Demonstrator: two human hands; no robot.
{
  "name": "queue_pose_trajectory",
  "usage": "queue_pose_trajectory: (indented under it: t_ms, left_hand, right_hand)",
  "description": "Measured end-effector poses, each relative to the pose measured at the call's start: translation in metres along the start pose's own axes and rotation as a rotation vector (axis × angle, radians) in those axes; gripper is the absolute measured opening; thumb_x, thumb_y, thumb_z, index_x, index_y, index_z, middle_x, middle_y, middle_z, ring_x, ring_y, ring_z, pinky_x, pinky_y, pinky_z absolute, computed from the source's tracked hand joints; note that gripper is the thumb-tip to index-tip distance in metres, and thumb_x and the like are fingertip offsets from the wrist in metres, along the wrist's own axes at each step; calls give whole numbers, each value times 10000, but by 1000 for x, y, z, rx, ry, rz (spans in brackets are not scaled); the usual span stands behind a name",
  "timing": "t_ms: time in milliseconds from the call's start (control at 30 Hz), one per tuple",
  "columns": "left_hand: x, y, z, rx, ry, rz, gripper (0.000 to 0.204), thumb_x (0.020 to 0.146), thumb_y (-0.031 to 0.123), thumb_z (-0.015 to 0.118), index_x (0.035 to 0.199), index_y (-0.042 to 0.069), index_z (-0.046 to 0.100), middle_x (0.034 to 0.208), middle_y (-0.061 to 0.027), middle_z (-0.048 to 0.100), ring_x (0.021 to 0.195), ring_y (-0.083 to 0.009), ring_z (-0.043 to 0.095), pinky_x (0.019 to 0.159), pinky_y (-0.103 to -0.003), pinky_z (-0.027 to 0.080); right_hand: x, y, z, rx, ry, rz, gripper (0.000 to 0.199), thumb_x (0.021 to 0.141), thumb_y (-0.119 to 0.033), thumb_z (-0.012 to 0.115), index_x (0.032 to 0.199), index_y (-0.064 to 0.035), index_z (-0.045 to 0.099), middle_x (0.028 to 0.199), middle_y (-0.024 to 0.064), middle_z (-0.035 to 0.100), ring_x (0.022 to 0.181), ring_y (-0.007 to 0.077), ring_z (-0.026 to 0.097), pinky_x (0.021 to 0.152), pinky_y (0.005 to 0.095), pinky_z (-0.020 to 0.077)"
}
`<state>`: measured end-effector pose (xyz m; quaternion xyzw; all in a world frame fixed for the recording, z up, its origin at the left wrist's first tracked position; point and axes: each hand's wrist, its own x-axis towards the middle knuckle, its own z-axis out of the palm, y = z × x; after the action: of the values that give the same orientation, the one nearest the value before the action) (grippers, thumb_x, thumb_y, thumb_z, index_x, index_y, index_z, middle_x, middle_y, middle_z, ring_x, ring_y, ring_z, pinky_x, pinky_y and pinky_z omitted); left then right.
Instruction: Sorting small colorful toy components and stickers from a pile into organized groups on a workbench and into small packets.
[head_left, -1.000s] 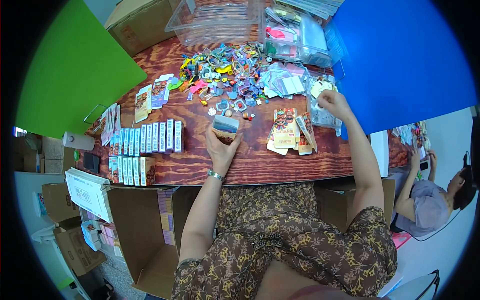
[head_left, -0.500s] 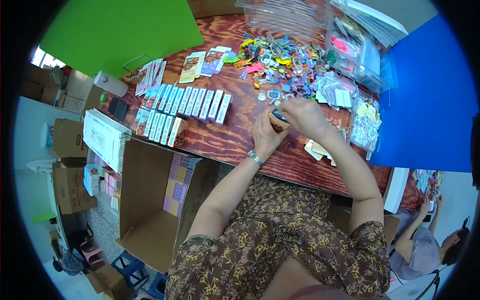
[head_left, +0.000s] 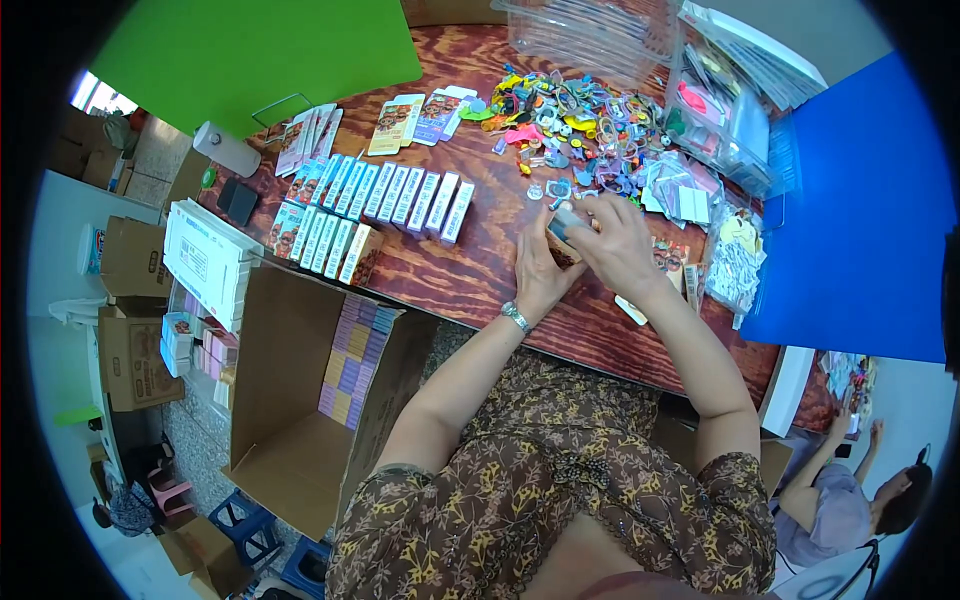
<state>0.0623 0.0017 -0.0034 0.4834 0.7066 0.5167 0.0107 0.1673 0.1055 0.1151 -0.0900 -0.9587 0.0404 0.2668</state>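
My left hand (head_left: 539, 277) is wrapped round a small printed carton (head_left: 560, 252), held upright above the wood-patterned table. At its open top, my right hand (head_left: 618, 248) pinches a bluish-grey packet (head_left: 566, 221), partly hidden by the fingers. A heap of small colourful trinkets (head_left: 570, 120) lies just beyond both hands. Beside my right wrist are some flat printed cartons (head_left: 672, 258). Two rows of standing small boxes (head_left: 400, 195) fill the table's left part, with teal, lilac and orange sides.
Flattened cartons (head_left: 397, 125) lie behind the rows. Clear plastic bins (head_left: 590, 38) line the back, and a bag of white pieces (head_left: 735, 268) lies by the blue board (head_left: 860, 210). Below the table's left edge stands a large cardboard box (head_left: 275, 400). Another person (head_left: 850, 495) works at far right.
My right hand has shifted slightly, and more of the bluish-grey packet shows at the carton's top. The whole view has moved a little.
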Motion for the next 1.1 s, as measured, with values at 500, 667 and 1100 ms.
queue_pose_trajectory:
  t_ms: [500,667,1100]
  left_hand:
    - [0,-4,-15,-93,39,71,968,691,197,919,1449,48,335,1276,-239,579,1107,-399,628,911,-453,530]
    - [3,-10,-20,-49,118,184,773,759,139,868,1392,58,432,1288,-216,607,1124,-391,642,895,-436,553]
    - [19,-17,-39,-142,-45,173,311,852,65,752,1144,48,646,1206,-180,664,1057,-350,682,800,-390,582]
  right_hand:
    - [-48,14,39,357,132,269,254,850,-63,734,1103,-89,730,1171,112,678,1026,286,674,850,366,559]
    - [-45,19,33,476,31,272,224,884,-46,702,1107,-62,722,1131,123,682,967,293,684,810,362,562]
    - [-12,18,21,542,-46,386,258,878,-12,690,1130,-48,647,1086,127,669,952,282,675,807,365,552]
